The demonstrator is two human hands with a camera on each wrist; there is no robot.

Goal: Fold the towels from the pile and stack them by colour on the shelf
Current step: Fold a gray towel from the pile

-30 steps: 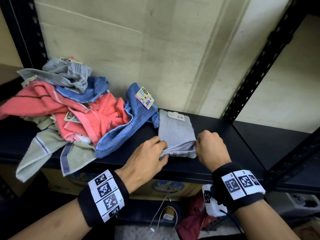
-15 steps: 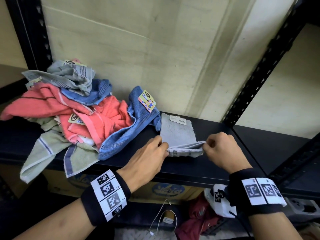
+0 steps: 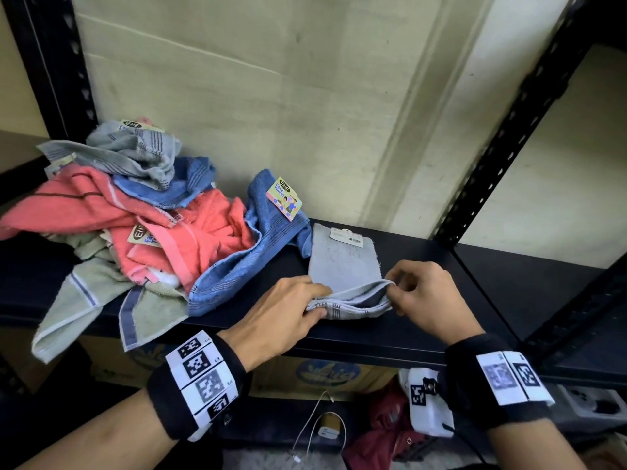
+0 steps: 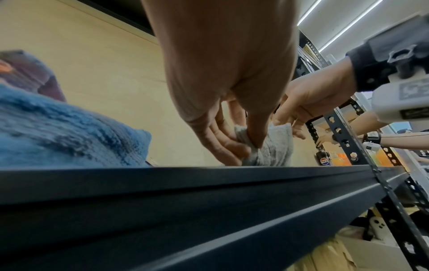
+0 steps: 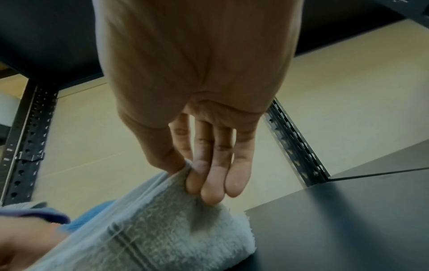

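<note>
Mid-fold on the grey towel [image 3: 342, 262]. It lies on the black shelf [image 3: 424, 252], just right of the loose pile [image 3: 135, 215], far end w/ its paper tag [image 3: 346, 236] toward the wall. Near end is lifted off the shelf surface, layers gaping.

Grip: left hand [image 3: 285, 312] pinches the near-left corner, thumb on one side and fingers on the other (left wrist cam confirms cloth between them). Right hand [image 3: 419, 295] pinches the near-right corner betw thumb and first finger; the other fingers lie straight against the terry in the right wrist view.

How I'd run this step:
- keep both corners level and at equal tension so the lifted edge stays straight
- carry that edge fwd toward the tag end, land corner on corner, don't let go until edges line up
- I can't tell how many layers each pinch has; if one hand only has the top ply the fold will skew, so check before laying down
- flatten w/ a palm from the crease outward afterwards

Watch-out: blue towel [image 3: 237, 266] from the pile touches the grey one's far-left corner; dragging left could snag it. No folded stacks visible yet, so I judge task is early, most of the pile still unfolded.
</note>
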